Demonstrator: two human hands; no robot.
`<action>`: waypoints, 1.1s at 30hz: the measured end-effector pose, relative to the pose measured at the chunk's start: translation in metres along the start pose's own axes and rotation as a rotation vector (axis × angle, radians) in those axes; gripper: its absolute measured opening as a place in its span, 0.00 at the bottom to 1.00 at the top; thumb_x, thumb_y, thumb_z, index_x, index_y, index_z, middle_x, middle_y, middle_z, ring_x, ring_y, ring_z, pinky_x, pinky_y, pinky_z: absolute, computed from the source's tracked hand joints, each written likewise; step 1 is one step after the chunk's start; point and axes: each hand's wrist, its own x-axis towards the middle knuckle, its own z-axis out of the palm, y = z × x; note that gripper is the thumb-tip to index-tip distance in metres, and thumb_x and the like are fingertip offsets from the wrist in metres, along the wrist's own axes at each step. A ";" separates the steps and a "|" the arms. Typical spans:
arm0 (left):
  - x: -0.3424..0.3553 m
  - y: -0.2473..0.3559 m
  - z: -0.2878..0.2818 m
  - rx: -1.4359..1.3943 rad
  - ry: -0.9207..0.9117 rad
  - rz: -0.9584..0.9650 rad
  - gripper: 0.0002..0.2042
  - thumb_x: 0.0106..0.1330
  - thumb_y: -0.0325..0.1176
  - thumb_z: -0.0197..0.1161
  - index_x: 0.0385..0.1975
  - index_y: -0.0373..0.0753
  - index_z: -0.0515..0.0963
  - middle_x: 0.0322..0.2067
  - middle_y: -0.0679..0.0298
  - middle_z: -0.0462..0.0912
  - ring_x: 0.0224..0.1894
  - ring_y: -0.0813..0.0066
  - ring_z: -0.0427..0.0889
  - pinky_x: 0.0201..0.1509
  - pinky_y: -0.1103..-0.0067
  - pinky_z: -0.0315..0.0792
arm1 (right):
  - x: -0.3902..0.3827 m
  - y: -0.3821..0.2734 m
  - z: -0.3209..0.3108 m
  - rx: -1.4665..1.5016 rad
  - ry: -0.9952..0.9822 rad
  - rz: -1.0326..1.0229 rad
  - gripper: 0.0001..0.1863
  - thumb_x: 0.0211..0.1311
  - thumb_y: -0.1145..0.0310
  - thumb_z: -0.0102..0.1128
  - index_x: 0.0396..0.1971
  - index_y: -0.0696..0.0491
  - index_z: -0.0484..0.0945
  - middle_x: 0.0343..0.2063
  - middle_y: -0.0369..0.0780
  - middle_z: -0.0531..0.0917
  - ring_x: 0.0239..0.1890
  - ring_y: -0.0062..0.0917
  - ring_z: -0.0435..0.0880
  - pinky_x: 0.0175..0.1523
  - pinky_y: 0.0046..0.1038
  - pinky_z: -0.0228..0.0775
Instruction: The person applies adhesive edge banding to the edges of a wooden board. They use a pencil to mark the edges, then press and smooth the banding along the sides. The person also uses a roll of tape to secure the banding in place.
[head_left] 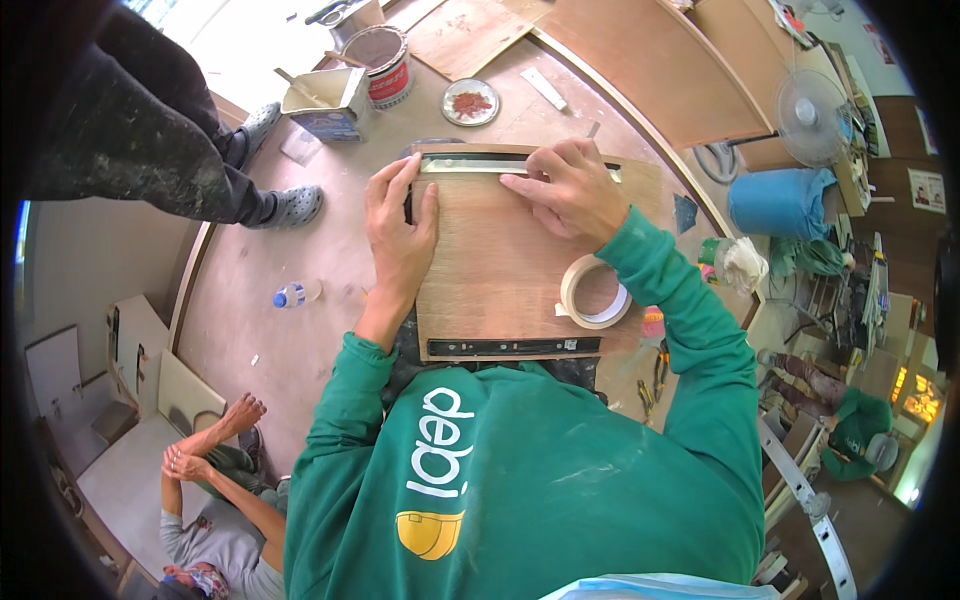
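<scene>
A flat wooden panel (500,260) lies in front of my body. A dark metal slide rail (515,347) runs along its near edge. Along the far edge sits a dark channel with a pale strip (470,166) laid over it, perhaps masking tape. My left hand (400,215) grips the panel's far left corner, fingertips at the strip's left end. Curled over the strip's right part, my right hand (572,190) has its index finger on the strip. A small thin tip shows beyond its knuckles; what it belongs to is hidden. A masking tape roll (570,290) lies on the panel's right side.
Beyond the panel are a paint bucket (380,60), an open carton (325,105), a round lid with reddish paste (470,102) and a white tube (543,88). A bottle (297,293) lies left; pliers (661,370) lie right. One person stands far left, another sits near left.
</scene>
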 end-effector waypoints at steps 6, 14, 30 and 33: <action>0.000 0.000 0.002 -0.006 0.019 0.019 0.22 0.69 0.25 0.71 0.63 0.37 0.83 0.56 0.55 0.82 0.59 0.57 0.81 0.64 0.65 0.75 | 0.045 -0.022 0.028 -0.002 -0.006 -0.046 0.25 0.53 0.70 0.71 0.54 0.40 0.89 0.42 0.31 0.79 0.49 0.29 0.77 0.58 0.37 0.66; 0.000 -0.005 0.002 -0.056 0.017 0.011 0.19 0.72 0.23 0.67 0.62 0.36 0.84 0.56 0.53 0.83 0.59 0.56 0.82 0.64 0.66 0.76 | 0.057 -0.033 0.036 -0.052 -0.033 -0.011 0.23 0.56 0.69 0.69 0.54 0.38 0.89 0.40 0.31 0.78 0.49 0.29 0.77 0.58 0.39 0.65; 0.009 0.004 0.001 0.049 -0.002 0.026 0.18 0.71 0.24 0.69 0.61 0.37 0.85 0.57 0.54 0.84 0.59 0.58 0.82 0.64 0.66 0.76 | -0.105 0.014 -0.086 -0.083 0.080 0.570 0.15 0.56 0.75 0.72 0.44 0.48 0.91 0.42 0.37 0.84 0.50 0.37 0.81 0.57 0.41 0.71; 0.014 0.010 -0.004 0.129 0.029 0.054 0.17 0.68 0.24 0.72 0.57 0.38 0.87 0.54 0.54 0.86 0.56 0.59 0.83 0.61 0.67 0.77 | -0.090 0.005 -0.077 0.058 0.158 0.628 0.10 0.58 0.73 0.75 0.41 0.50 0.90 0.43 0.38 0.86 0.50 0.39 0.82 0.57 0.40 0.74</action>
